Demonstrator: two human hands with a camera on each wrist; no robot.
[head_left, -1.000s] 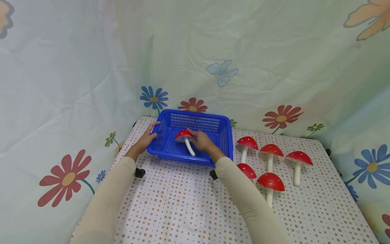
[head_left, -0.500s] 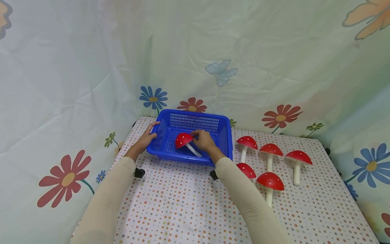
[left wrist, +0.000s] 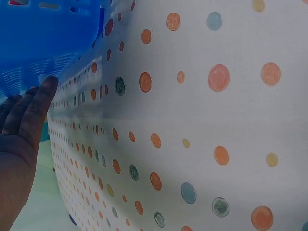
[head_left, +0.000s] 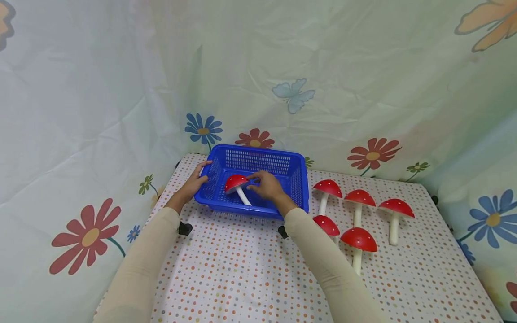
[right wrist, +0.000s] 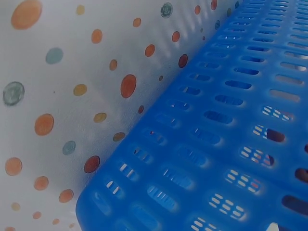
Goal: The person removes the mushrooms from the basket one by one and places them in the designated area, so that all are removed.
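Note:
A red-capped toy mushroom (head_left: 235, 182) with white dots and a white stem lies in the blue plastic basket (head_left: 258, 210), near its left end. My right hand (head_left: 266, 185) reaches into the basket, index finger and thumb apart, fingertips right at the cap's right edge. The right wrist view shows only the perforated basket wall (right wrist: 192, 130) and the cloth; the hand is out of its sight. My left hand (head_left: 193, 185) rests against the basket's left side. In the left wrist view the straight fingers (left wrist: 33, 108) meet the basket's outside.
Several more toy mushrooms (head_left: 359, 240) stand in two loose rows right of the basket, beside my right forearm. A dotted cloth covers the table (head_left: 234, 269). Printed plastic sheeting (head_left: 258, 89) closes off the back and sides.
The mushroom in the basket first tipped its cap toward me, then shifted left with its stem swinging left. My right hand followed slightly left and its fingers loosened. The left hand stayed put.

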